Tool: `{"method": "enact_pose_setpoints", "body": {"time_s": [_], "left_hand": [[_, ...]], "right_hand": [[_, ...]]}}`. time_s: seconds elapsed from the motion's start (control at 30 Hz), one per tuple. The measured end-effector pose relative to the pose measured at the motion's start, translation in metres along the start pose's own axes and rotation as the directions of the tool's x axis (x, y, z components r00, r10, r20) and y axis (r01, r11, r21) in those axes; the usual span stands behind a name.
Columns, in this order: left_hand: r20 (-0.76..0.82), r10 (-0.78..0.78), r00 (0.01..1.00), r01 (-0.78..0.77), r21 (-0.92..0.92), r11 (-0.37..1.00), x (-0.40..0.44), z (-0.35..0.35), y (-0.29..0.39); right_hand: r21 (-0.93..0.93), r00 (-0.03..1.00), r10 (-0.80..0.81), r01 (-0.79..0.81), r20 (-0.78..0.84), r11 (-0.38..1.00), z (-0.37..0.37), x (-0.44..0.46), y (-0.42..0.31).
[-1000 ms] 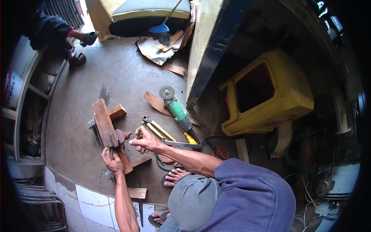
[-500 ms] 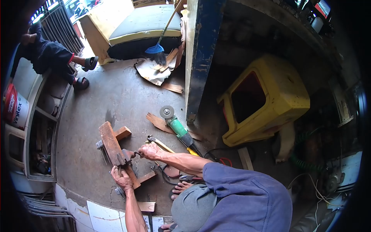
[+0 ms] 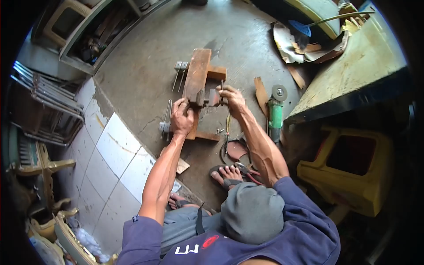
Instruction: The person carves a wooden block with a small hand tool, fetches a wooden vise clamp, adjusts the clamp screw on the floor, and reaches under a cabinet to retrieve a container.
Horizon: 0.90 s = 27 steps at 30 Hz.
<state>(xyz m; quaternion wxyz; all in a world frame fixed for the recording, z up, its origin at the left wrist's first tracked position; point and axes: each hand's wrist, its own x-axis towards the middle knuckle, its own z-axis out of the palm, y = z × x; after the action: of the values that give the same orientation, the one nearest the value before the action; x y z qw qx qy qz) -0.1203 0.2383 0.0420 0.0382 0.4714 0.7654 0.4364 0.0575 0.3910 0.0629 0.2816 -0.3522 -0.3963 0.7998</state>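
Note:
A small metal bench vise is mounted on a reddish-brown wooden stand on the floor. My right hand is closed round the vise handle at the screw end. On the jaw side, my left hand rests against the wood, fingers bent close to the jaws; whatever they pinch is too small to make out. Beside the stand lie metal brackets with long thin rods, and a similar pair is near my left wrist.
A green angle grinder lies to the right, by a wood strip. Pliers lie near my foot. A yellow plastic stool is on its side at right. White tiles border the floor at left; a blue broom stands at the back.
My head view has turned, so the stand appears further right and higher. The person seated at the left has left view. Both hands remain at the vise, the right on its handle.

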Motion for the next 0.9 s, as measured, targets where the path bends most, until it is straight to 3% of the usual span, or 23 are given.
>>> {"method": "enact_pose_setpoints", "body": {"time_s": [0.1, 0.13, 0.2, 0.27, 0.33, 0.4, 0.43, 0.47, 0.53, 0.6, 0.67, 0.7, 0.73, 0.8, 0.87, 0.9], "left_hand": [[0.016, -0.038, 0.999, 0.039, -0.039, 0.998, -0.008, -0.004, 0.004], [0.003, -0.016, 1.000, 0.016, -0.022, 1.000, -0.005, -0.002, -0.001], [-0.012, -0.006, 1.000, 0.006, -0.014, 1.000, 0.000, 0.000, -0.001], [0.005, -0.005, 1.000, 0.006, -0.012, 1.000, -0.004, -0.001, -0.002], [-0.001, -0.019, 1.000, 0.019, -0.005, 1.000, -0.005, 0.000, 0.000], [-0.001, -0.035, 0.999, 0.035, -0.026, 0.999, -0.004, -0.001, 0.000], [-0.010, -0.008, 1.000, 0.007, -0.015, 1.000, -0.004, -0.002, 0.001], [0.015, -0.032, 0.999, 0.032, 0.000, 0.999, -0.004, -0.002, 0.000], [0.002, -0.066, 0.998, 0.066, -0.042, 0.997, -0.005, 0.000, 0.000], [-0.023, -0.048, 0.999, 0.048, -0.011, 0.999, -0.005, 0.001, 0.002], [-0.037, -0.020, 0.999, 0.021, 0.017, 1.000, -0.010, -0.001, 0.001], [-0.046, -0.005, 0.999, 0.007, 0.022, 1.000, -0.007, -0.001, 0.000], [-0.052, 0.008, 0.999, -0.007, 0.024, 1.000, -0.004, -0.002, 0.001], [-0.019, -0.030, 0.999, 0.030, 0.016, 0.999, -0.004, -0.004, 0.006], [-0.049, -0.011, 0.999, 0.012, 0.011, 1.000, -0.005, -0.002, 0.003], [-0.043, -0.027, 0.999, 0.028, 0.016, 0.999, -0.011, -0.003, 0.004]], "right_hand": [[-0.470, 0.956, -0.278, 0.290, 0.097, 0.833, 0.002, -0.028, -0.014], [-0.693, 0.888, -0.388, 0.442, 0.247, 0.569, -0.009, -0.037, 0.000], [-0.728, 0.774, -0.502, 0.590, 0.386, 0.349, -0.003, -0.081, 0.018], [-0.793, 0.881, -0.409, 0.420, 0.240, 0.440, 0.003, -0.109, 0.037], [-0.380, 0.975, -0.210, 0.224, 0.078, 0.897, -0.004, -0.099, 0.050], [0.030, 0.988, 0.082, -0.079, -0.134, 0.996, 0.002, -0.092, 0.041], [-0.059, 0.979, 0.134, -0.145, -0.154, 0.988, 0.005, -0.087, 0.031], [-0.264, 0.969, 0.231, -0.246, -0.088, 0.932, 0.006, -0.085, 0.015], [-0.440, 0.943, 0.321, -0.253, 0.087, 0.862, -0.009, -0.060, 0.022], [-0.810, 0.984, 0.137, 0.010, 0.111, 0.586, -0.024, -0.043, 0.029], [-0.911, 0.999, 0.005, 0.040, 0.046, 0.411, -0.022, -0.023, 0.038], [-0.910, 0.932, -0.216, 0.339, 0.290, 0.241, -0.024, -0.018, 0.035], [-0.879, 0.870, -0.283, 0.454, 0.403, 0.145, -0.033, -0.011, 0.035], [-0.940, 0.951, -0.240, 0.251, 0.195, 0.232, -0.049, 0.003, 0.032], [-0.880, 0.926, -0.374, 0.222, 0.055, 0.420, -0.056, 0.026, 0.029], [-0.789, 0.969, -0.229, 0.071, -0.089, 0.610, -0.049, 0.030, 0.013]]}}
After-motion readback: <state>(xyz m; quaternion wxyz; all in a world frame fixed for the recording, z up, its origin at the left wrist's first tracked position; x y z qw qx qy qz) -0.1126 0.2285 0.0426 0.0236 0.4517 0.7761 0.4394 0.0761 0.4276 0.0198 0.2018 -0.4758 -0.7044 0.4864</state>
